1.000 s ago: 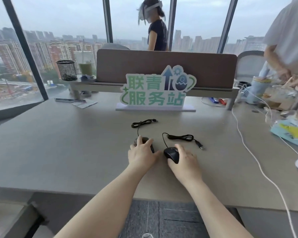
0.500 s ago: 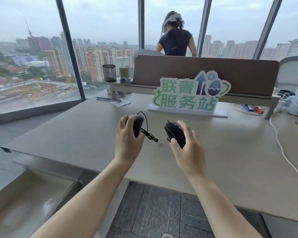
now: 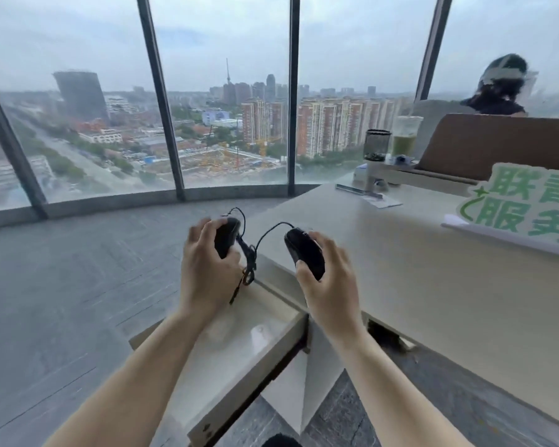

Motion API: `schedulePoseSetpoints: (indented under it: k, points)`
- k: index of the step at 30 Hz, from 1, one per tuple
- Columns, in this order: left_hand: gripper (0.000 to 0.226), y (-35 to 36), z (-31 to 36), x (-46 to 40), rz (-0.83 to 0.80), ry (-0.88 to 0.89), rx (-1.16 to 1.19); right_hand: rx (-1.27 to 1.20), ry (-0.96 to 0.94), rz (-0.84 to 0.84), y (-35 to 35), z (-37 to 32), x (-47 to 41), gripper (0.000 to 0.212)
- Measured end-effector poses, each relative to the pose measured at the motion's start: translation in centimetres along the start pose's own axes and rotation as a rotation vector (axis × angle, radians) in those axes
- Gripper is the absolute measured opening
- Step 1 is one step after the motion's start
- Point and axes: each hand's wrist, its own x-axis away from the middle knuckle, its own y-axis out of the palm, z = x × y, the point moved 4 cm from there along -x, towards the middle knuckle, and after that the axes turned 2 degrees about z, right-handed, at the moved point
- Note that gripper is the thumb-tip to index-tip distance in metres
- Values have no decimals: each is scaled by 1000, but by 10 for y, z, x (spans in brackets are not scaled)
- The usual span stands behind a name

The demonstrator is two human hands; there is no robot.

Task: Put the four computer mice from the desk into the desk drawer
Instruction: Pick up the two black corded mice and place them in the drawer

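My left hand (image 3: pixel 207 272) grips a black wired mouse (image 3: pixel 227 235), whose bundled cable (image 3: pixel 247 262) hangs down over the drawer. My right hand (image 3: pixel 329 279) grips a second black mouse (image 3: pixel 305 253); its cable arcs left toward the first one. Both mice are held in the air above the open pale drawer (image 3: pixel 291 337), which sticks out at the left end of the desk (image 3: pixel 433 285). Two pale rounded shapes (image 3: pixel 260 333) lie blurred on the drawer's floor; I cannot tell what they are.
A green-lettered sign (image 3: pixel 523 208) stands on the desk at right, before a brown partition (image 3: pixel 497 143). A mesh pen cup (image 3: pixel 377 145) and a green drink (image 3: pixel 405 137) sit on a far shelf. A person (image 3: pixel 501 88) sits beyond. Floor-to-ceiling windows lie ahead.
Both hands lifted the mice off the desk and carried them left; they now hang over the open drawer. My view swung left toward the windows.
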Motion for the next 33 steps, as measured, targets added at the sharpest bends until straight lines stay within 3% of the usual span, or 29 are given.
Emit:
schedulePoseSetpoints:
  k: [4, 12, 23, 28, 33]
  points:
    - [46, 0, -85, 19, -85, -135, -197, -15, 106, -165, 78, 20, 23, 39]
    - [51, 30, -218, 69, -427, -502, -466, 244, 382, -564, 206, 88, 77, 53]
    - [47, 82, -280, 105, -778, -810, -617, 685, 447, -1042, 282, 139, 101, 49]
    - [55, 83, -283, 101, -802, -827, -621, 707, 440, -1067, 284, 145, 103, 59]
    - [43, 56, -259, 72, -530, -663, -543, 590, 278, -874, 260, 122, 95, 37]
